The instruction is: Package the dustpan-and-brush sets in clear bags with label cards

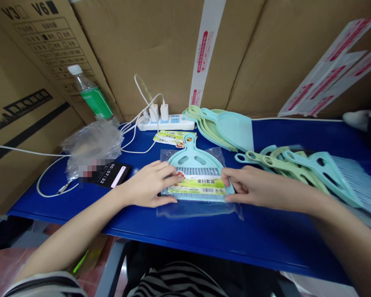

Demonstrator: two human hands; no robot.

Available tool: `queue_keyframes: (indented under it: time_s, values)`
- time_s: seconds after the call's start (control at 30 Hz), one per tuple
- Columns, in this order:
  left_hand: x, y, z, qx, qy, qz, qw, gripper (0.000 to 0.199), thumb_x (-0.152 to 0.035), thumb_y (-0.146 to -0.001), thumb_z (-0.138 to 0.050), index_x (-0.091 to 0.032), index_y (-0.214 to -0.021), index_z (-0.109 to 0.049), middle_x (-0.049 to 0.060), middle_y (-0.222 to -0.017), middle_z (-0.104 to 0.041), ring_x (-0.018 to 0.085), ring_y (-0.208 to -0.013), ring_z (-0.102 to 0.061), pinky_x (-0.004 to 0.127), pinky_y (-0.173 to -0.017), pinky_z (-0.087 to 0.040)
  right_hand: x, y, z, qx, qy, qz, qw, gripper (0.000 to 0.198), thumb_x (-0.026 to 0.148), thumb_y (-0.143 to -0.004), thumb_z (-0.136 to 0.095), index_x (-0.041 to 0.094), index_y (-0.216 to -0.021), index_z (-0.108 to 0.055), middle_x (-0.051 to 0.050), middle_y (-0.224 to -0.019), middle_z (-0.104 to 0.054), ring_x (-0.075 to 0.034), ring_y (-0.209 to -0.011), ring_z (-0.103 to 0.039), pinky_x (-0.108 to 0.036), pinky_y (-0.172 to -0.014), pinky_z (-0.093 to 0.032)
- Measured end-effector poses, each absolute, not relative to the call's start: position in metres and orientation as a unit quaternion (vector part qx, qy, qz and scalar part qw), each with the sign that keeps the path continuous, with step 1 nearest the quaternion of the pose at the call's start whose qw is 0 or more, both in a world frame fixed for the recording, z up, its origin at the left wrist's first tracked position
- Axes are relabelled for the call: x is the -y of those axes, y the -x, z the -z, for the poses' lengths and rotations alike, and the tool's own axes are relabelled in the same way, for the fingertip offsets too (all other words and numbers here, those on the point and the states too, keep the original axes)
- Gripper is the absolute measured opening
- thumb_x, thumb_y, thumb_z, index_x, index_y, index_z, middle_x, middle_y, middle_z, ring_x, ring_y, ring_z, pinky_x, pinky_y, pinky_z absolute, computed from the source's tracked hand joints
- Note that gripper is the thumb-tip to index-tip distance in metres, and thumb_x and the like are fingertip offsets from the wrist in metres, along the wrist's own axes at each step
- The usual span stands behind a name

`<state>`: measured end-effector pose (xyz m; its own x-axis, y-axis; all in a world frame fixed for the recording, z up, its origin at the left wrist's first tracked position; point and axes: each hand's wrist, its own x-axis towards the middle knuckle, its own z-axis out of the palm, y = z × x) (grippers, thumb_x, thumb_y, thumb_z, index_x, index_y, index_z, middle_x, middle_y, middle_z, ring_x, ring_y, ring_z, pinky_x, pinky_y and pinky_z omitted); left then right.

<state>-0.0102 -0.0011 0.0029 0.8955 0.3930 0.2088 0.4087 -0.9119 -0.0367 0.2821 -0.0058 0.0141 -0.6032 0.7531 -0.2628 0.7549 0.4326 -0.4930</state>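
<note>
A light blue dustpan and brush set point(195, 160) lies flat in front of me on a clear plastic bag point(200, 209), its handle pointing away. Across the bristles runs a yellow-green label card point(198, 184) with red flowers. My left hand point(153, 183) grips the left side, fingers over the card's end and thumb at the near edge. At the right edge, my right hand point(245, 183) pinches the set between thumb and curled fingers. Whether the set is inside the bag or on top of it, I cannot tell.
Dustpans point(235, 128) are stacked at the back, and several brushes point(324, 169) lie right. A power strip point(174, 122) with cables and more label cards point(170, 138) stand behind. Left are crumpled plastic bags point(94, 142), a phone point(113, 175) and a bottle point(95, 101). Cardboard point(160, 49) walls the blue table point(204, 239).
</note>
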Motion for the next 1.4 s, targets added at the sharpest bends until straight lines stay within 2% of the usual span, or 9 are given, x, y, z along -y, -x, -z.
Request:
queue_keyframes:
  time_s: [0.1, 0.2, 0.3, 0.4, 0.57, 0.7, 0.9, 1.13, 1.4]
  values:
    - [0.002, 0.01, -0.001, 0.182, 0.977, 0.106, 0.028, 0.03, -0.034, -0.098, -0.044, -0.015, -0.111, -0.063, 0.008, -0.094, -0.067, 0.019, -0.085, -0.061, 0.033, -0.077, -0.049, 0.004, -0.281, -0.019, -0.867, -0.433, 0.244, -0.011, 0.021, 0.038, -0.077, -0.063, 0.024, -0.071, -0.048, 0.008, -0.048, -0.041, -0.012, -0.043, -0.039, -0.026, -0.048, -0.027]
    - [0.001, 0.01, 0.0, 0.162, 0.978, 0.134, 0.009, 0.026, -0.027, -0.098, -0.043, -0.015, -0.105, -0.065, 0.006, -0.091, -0.069, 0.018, -0.082, -0.062, 0.031, -0.074, -0.049, 0.005, -0.275, -0.02, -0.88, -0.41, 0.237, -0.033, 0.019, 0.039, -0.083, -0.058, 0.023, -0.072, -0.055, 0.008, -0.048, -0.039, -0.011, -0.044, -0.039, -0.026, -0.05, -0.026]
    - [0.0, 0.01, 0.0, 0.154, 0.978, 0.141, -0.009, 0.024, -0.025, -0.097, -0.044, -0.016, -0.103, -0.066, 0.005, -0.091, -0.07, 0.017, -0.08, -0.062, 0.03, -0.072, -0.049, 0.007, -0.268, -0.015, -0.893, -0.384, 0.229, -0.057, 0.016, 0.031, -0.087, -0.053, 0.023, -0.073, -0.058, 0.007, -0.051, -0.042, -0.011, -0.046, -0.04, -0.025, -0.051, -0.028]
    - [0.001, 0.01, -0.001, 0.151, 0.979, 0.137, -0.026, 0.024, -0.023, -0.097, -0.044, -0.017, -0.1, -0.067, 0.005, -0.09, -0.07, 0.016, -0.077, -0.062, 0.029, -0.071, -0.049, 0.008, -0.263, -0.009, -0.898, -0.38, 0.214, -0.061, 0.009, 0.023, -0.084, -0.056, 0.022, -0.074, -0.057, 0.005, -0.056, -0.048, -0.011, -0.049, -0.043, -0.024, -0.054, -0.03]
    - [0.003, 0.008, -0.003, 0.144, 0.98, 0.131, -0.048, 0.026, -0.026, -0.099, -0.043, -0.017, -0.094, -0.067, 0.003, -0.082, -0.068, 0.015, -0.075, -0.061, 0.027, -0.067, -0.048, 0.009, -0.263, -0.007, -0.899, -0.384, 0.205, -0.046, 0.008, 0.023, -0.08, -0.064, 0.022, -0.08, -0.057, 0.004, -0.063, -0.056, -0.013, -0.056, -0.051, -0.024, -0.055, -0.032]
    - [0.007, 0.004, 0.001, 0.149, 0.978, 0.144, 0.006, 0.031, -0.035, -0.1, -0.043, -0.017, -0.089, -0.066, 0.003, -0.08, -0.067, 0.016, -0.076, -0.062, 0.027, -0.065, -0.047, 0.011, -0.262, -0.009, -0.899, -0.389, 0.199, -0.033, 0.013, 0.021, -0.077, -0.069, 0.022, -0.08, -0.056, 0.005, -0.062, -0.055, -0.013, -0.055, -0.051, -0.024, -0.055, -0.031]
    - [0.012, -0.001, 0.005, 0.139, 0.974, 0.14, 0.114, 0.033, -0.02, -0.099, -0.038, -0.016, -0.078, -0.063, 0.001, -0.072, -0.063, 0.013, -0.064, -0.057, 0.026, -0.058, -0.042, 0.012, -0.259, -0.01, -0.902, -0.386, 0.193, -0.021, 0.023, 0.025, -0.073, -0.075, 0.023, -0.082, -0.054, 0.006, -0.061, -0.054, -0.014, -0.056, -0.053, -0.024, -0.054, -0.03]
    - [0.014, -0.003, 0.003, 0.14, 0.973, 0.142, 0.119, 0.032, -0.016, -0.097, -0.037, -0.016, -0.078, -0.062, 0.002, -0.072, -0.061, 0.014, -0.065, -0.056, 0.028, -0.058, -0.043, 0.011, -0.258, -0.008, -0.9, -0.388, 0.194, -0.037, 0.012, 0.027, -0.084, -0.062, 0.023, -0.08, -0.052, 0.005, -0.06, -0.054, -0.014, -0.053, -0.051, -0.025, -0.053, -0.031]
    - [0.014, -0.001, 0.005, 0.157, 0.973, 0.136, 0.099, 0.027, -0.027, -0.099, -0.04, -0.017, -0.087, -0.063, 0.002, -0.08, -0.063, 0.015, -0.069, -0.058, 0.028, -0.06, -0.044, 0.013, -0.255, -0.01, -0.893, -0.408, 0.186, -0.017, 0.016, 0.025, -0.08, -0.068, 0.023, -0.079, -0.052, 0.006, -0.058, -0.053, -0.014, -0.052, -0.051, -0.025, -0.053, -0.03]
